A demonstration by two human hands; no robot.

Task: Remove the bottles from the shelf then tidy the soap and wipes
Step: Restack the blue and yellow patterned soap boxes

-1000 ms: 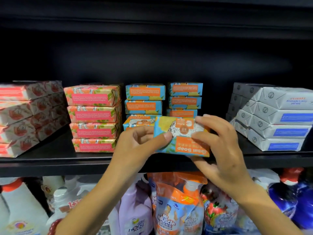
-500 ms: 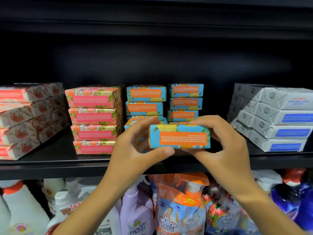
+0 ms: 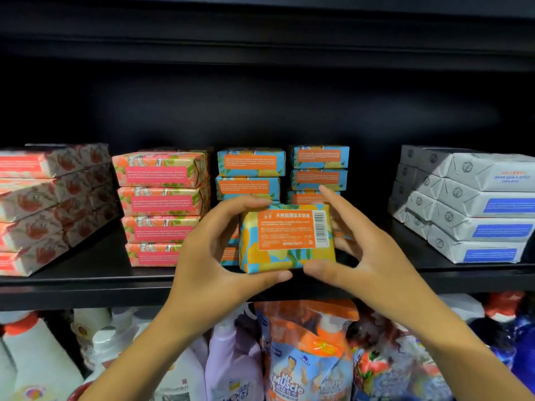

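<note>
In the head view we hold one blue-and-orange soap bar [image 3: 286, 238] in both hands, in the air just in front of the shelf [image 3: 86, 282] edge. Its barcode face is turned towards us. Our left hand [image 3: 211, 256] grips it with fingers curled over the top and the thumb under the bottom edge. Our right hand [image 3: 373, 256] holds the other end, thumb beneath and fingers behind, with the index finger lifted straight.

Right behind the bar stand two blue stacks [image 3: 250, 175] of the same soap. To their left is a pink stack [image 3: 162, 204], and white packs [image 3: 474, 209] sit well apart on the right. Bottles [image 3: 231, 366] fill the level below.

We judge that this bar belongs with the blue stacks. The stacked bars lie flat with a long orange side facing out, so ours needs tipping back to match. We cannot see the lower part of the right stack behind the bar, so we should check for a gap there first. We should keep both thumbs under the bar, set it down level and square its edges to the bar beneath. It should slide in without nudging the pink stack.
</note>
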